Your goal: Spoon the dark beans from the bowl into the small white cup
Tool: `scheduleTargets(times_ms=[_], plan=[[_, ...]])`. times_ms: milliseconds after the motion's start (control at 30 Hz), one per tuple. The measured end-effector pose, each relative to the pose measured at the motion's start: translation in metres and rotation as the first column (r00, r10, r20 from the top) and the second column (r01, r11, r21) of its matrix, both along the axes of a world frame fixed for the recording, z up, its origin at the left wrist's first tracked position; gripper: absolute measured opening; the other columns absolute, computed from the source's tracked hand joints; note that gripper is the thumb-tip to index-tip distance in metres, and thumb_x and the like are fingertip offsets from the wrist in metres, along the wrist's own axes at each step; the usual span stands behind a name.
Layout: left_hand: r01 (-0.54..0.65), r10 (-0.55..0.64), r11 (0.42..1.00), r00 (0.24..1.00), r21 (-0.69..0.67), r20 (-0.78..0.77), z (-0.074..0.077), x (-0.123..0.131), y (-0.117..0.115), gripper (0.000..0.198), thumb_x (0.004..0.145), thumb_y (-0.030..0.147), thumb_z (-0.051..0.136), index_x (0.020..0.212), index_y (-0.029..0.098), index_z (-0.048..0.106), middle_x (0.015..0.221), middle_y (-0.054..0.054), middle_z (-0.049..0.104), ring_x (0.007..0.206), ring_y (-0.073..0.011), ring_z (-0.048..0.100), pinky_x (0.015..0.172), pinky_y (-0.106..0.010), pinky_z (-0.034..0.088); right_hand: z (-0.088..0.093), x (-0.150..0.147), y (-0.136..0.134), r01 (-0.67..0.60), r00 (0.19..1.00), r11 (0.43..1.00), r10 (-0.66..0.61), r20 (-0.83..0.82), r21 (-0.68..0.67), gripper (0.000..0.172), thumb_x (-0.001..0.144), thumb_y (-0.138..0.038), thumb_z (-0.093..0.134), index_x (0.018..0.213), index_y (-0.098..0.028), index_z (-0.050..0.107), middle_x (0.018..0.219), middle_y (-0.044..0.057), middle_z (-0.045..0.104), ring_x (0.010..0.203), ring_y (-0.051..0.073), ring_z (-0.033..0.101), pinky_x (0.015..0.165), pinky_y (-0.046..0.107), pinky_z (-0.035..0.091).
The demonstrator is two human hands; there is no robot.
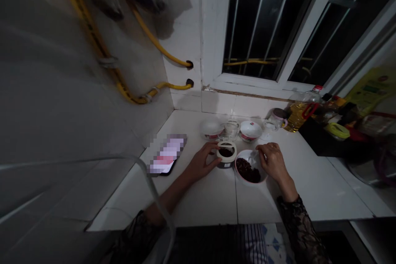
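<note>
My left hand (206, 160) is curled around the left side of a small container (227, 164), thumb and fingers at its pale rim. Dark brown contents show through the container's round top. Just right of it stands a white bowl (251, 182) with a pink rim, partly filled with dark, crumbly pieces (247, 170). Over the bowl's right edge, my right hand (274, 160) is closed in a pinch. What its fingertips hold is too small and dim to make out; a pale, shiny patch lies below them inside the bowl.
Behind stand two more bowls (251, 130), a clear glass vessel (230, 130) and a glass mug (272, 121). A phone (168, 154) lies at left. An oil bottle (298, 111) and a black box (318, 138) stand at right. A pale tube (154, 198) crosses before my left forearm.
</note>
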State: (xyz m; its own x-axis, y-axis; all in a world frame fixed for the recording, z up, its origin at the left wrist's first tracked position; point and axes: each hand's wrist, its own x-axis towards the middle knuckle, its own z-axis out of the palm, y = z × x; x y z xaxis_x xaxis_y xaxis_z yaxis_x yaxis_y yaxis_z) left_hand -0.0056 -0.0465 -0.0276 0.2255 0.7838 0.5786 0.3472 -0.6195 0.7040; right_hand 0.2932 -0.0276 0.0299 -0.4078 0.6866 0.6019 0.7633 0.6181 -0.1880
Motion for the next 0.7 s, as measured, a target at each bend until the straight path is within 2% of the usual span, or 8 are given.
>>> scheduleTargets(times_ms=[100,233,433,567,700], plan=[[-0.002,0.002,1.0,1.0,-0.005,0.008,-0.0015,-0.0003,0.0007,0.029,0.093,0.036,0.063,0.118,0.023,0.058,0.133,-0.014,0.06,0.122,-0.0253,0.063,0.089,-0.039,0.06,-0.0051,-0.0055,-0.0017,-0.005,0.995,0.992,-0.008,-0.098,-0.125,0.024,0.091,-0.019,0.047,0.087,-0.021,0.07,0.079,0.007,0.073,0.076,0.023,0.064,0.084,0.039,0.045],[-0.007,0.007,1.0,1.0,-0.004,0.002,-0.0023,-0.0012,0.0012,0.029,0.093,0.036,0.063,0.118,0.023,0.058,0.133,-0.014,0.06,0.124,-0.0259,0.061,0.088,-0.038,0.06,-0.0094,-0.0058,-0.0017,0.075,0.952,0.965,-0.145,-0.27,-0.252,0.026,0.088,-0.029,0.048,0.085,-0.022,0.073,0.073,0.006,0.071,0.079,0.024,0.063,0.08,0.037,0.047],[0.0,0.0,1.0,1.0,-0.003,-0.012,0.0023,-0.0016,-0.0016,0.028,0.093,0.035,0.063,0.119,0.023,0.058,0.133,-0.014,0.06,0.121,-0.0252,0.063,0.088,-0.037,0.06,-0.0054,-0.0001,-0.0022,0.138,0.874,0.936,-0.269,-0.406,-0.323,0.029,0.084,-0.039,0.05,0.084,-0.021,0.073,0.071,0.006,0.071,0.076,0.024,0.062,0.072,0.035,0.047],[-0.009,0.009,1.0,1.0,0.0,-0.018,0.0033,-0.0012,-0.0022,0.029,0.093,0.036,0.063,0.118,0.023,0.057,0.132,-0.014,0.06,0.12,-0.0249,0.063,0.088,-0.037,0.06,-0.0035,-0.0031,-0.0035,0.069,0.819,0.911,-0.285,-0.498,-0.408,0.03,0.082,-0.043,0.053,0.081,-0.02,0.072,0.067,0.005,0.069,0.068,0.021,0.061,0.062,0.031,0.044],[-0.003,0.002,1.0,1.0,-0.018,-0.018,0.0032,-0.0007,-0.0017,0.028,0.094,0.035,0.062,0.119,0.023,0.057,0.133,-0.013,0.061,0.123,-0.0252,0.062,0.089,-0.037,0.06,-0.0058,-0.006,-0.0022,0.0,0.739,0.885,-0.314,-0.596,-0.466,0.029,0.078,-0.047,0.057,0.078,-0.02,0.069,0.063,0.002,0.065,0.064,0.02,0.06,0.059,0.029,0.044]])
